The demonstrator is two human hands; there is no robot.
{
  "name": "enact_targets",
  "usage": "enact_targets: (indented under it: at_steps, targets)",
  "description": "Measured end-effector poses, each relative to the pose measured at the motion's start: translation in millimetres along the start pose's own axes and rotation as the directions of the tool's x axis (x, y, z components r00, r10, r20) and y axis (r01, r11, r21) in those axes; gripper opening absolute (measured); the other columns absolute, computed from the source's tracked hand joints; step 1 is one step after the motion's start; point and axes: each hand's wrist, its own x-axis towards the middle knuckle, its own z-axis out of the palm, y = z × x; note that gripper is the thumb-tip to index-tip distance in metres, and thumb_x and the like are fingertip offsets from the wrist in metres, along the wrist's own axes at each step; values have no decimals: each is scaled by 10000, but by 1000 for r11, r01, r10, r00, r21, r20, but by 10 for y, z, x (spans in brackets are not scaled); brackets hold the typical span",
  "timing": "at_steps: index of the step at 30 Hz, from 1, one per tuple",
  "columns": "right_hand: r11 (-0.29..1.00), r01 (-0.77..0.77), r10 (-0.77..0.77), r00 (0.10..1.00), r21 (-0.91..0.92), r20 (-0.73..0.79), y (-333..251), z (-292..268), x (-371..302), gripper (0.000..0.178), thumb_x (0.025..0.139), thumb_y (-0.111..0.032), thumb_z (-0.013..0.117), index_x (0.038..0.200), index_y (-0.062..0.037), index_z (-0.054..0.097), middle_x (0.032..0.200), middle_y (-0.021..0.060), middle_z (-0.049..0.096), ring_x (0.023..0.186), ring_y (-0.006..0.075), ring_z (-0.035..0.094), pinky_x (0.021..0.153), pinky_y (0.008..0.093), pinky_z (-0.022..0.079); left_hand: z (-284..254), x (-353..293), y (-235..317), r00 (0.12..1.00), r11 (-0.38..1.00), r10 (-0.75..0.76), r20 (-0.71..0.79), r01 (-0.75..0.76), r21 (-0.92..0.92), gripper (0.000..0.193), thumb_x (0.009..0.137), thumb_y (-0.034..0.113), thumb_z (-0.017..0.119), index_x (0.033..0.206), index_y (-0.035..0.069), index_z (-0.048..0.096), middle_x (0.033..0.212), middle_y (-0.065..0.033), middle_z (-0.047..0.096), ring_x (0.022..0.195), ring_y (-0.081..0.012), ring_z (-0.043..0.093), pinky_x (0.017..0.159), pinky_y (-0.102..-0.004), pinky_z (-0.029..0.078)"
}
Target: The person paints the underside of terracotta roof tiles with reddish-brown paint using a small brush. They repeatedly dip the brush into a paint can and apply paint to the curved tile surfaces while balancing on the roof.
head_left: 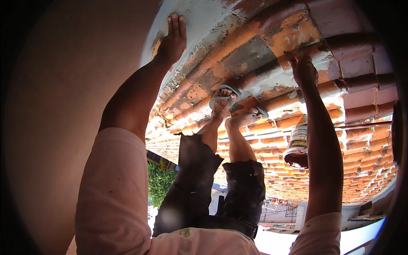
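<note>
My left hand is stretched out with its fingers extended, pressed flat on the grey cement strip along the wall. On the right, the fingers of my right hand are closed round what looks like a paintbrush. Only a small orange-red bit of it shows at the fingertips, and the rest is hidden. The hand is low over a worn clay roof tile with dark red-brown paint by the fingers. Beside my right forearm is a white paint bucket, its inside stained dark red and a yellow handle hanging from it.
A plain wall rises close on my left. My sandalled feet stand on the tiled roof. Red-brown coated tiles lie to the right. Green foliage and a metal framework appear beyond the roof edge.
</note>
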Motion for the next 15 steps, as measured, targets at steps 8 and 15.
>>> enact_targets:
  at_steps: [8, 15]
  targets:
    - [1000, 3, -3, 1000, 1, -1, 21, 7, 33, 629, 967, -492, 748, 1392, -63, 571, 1323, 189, 703, 1264, 398, 670, 1032, 518, 535, -25, 6, 7, 993, 990, -48, 111, 62, -125, 1220, 780, 273, 937, 1627, -140, 163, 1664, -450, 163, 1580, -538, 236, 1178, -427, 510]
    - [996, 50, -51, 999, -74, -12, 21, -6, 39, 592, 972, -468, 741, 1393, -83, 586, 1323, 175, 706, 1262, 387, 674, 1034, 507, 538, -109, 3, 2, 992, 974, -45, 116, 70, -217, 1221, 782, 228, 936, 1641, -124, 143, 1677, -432, 159, 1589, -532, 213, 1205, -445, 476]
